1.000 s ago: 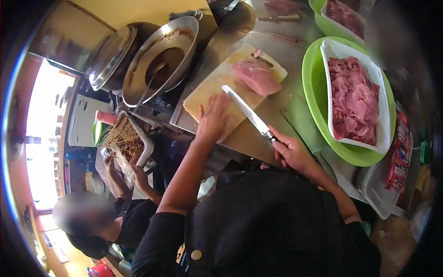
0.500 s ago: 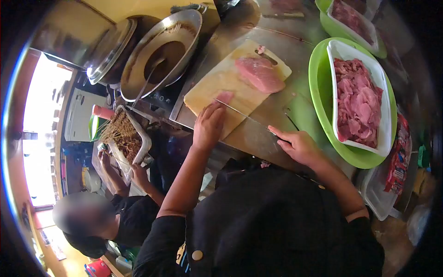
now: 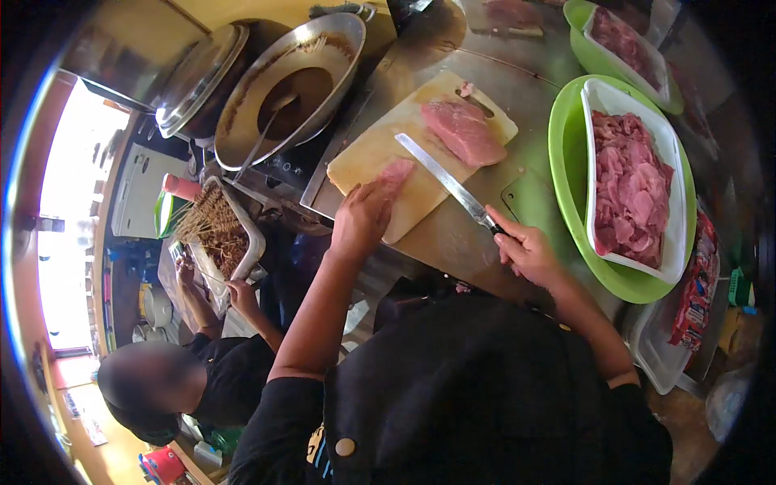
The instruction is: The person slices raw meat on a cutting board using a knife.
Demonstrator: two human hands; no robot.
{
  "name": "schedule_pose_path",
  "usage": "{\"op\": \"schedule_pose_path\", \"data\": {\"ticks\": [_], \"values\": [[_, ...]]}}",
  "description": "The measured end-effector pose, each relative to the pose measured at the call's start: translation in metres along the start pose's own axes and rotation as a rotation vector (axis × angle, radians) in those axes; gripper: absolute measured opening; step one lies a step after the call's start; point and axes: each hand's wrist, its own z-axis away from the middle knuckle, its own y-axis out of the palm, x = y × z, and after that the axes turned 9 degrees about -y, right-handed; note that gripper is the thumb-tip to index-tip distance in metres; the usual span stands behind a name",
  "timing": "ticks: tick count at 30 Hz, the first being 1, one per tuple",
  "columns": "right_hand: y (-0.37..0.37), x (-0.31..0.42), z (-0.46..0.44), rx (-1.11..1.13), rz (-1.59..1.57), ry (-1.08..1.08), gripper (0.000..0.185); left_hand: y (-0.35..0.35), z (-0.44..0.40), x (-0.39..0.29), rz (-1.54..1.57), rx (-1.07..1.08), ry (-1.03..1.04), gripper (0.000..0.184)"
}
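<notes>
On the cutting board (image 3: 364, 153), my left hand (image 3: 364, 212) presses its fingertips on a small piece of pink meat (image 3: 398, 172). Its fingers are held close together, and they partly cover the piece. My right hand (image 3: 525, 246) is wrapped round the dark handle of a long knife (image 3: 443, 178). The blade slants over the board with its tip up and left, between the small piece and a larger block of meat (image 3: 462, 133). To the right, a white tray (image 3: 588, 194) of sliced meat rests in a green basin (image 3: 559, 162).
A wok (image 3: 234, 121) with dark sauce and a ladle stands at the upper left, beside a lidded pot (image 3: 198, 81). Another person (image 3: 234, 380) handles skewers at a tray (image 3: 257, 242) on the left. A second green basin (image 3: 575, 18) is at the upper right.
The knife came down near the small piece, then lifted and shifted right, its blade now flatter to view. My left fingers have stayed around the small piece, which shows more than one second ago.
</notes>
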Motion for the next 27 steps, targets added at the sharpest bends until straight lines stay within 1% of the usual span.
{"op": "schedule_pose_path", "data": {"ticks": [2, 3, 6, 8, 9, 12, 27], "values": [[-0.006, 0.003, 0.004, 0.017, -0.147, 0.107, 0.046, 0.002, -0.009, -0.007, 0.056, 0.029, -0.058, 0.021], [-0.005, -0.001, 0.004, 0.015, -0.175, 0.117, 0.046, 0.005, -0.015, -0.01, 0.082, 0.045, -0.087, 0.023], [0.001, -0.011, 0.004, 0.007, -0.257, 0.164, 0.045, 0.031, -0.025, -0.008, -0.065, 0.003, 0.15, 0.039], [0.006, -0.008, 0.004, 0.012, -0.308, 0.221, 0.046, 0.044, -0.022, -0.013, -0.184, 0.096, 0.049, 0.049], [0.012, -0.012, 0.003, -0.01, -0.351, 0.184, 0.045, 0.045, -0.021, -0.018, -0.244, 0.145, 0.001, 0.054], [0.015, -0.013, 0.008, -0.009, -0.38, 0.216, 0.045, 0.043, -0.023, -0.025, -0.302, 0.245, -0.073, 0.06], [0.013, -0.01, 0.008, 0.043, -0.371, 0.238, 0.046, 0.039, -0.023, -0.006, -0.325, 0.254, 0.066, 0.059]]}}
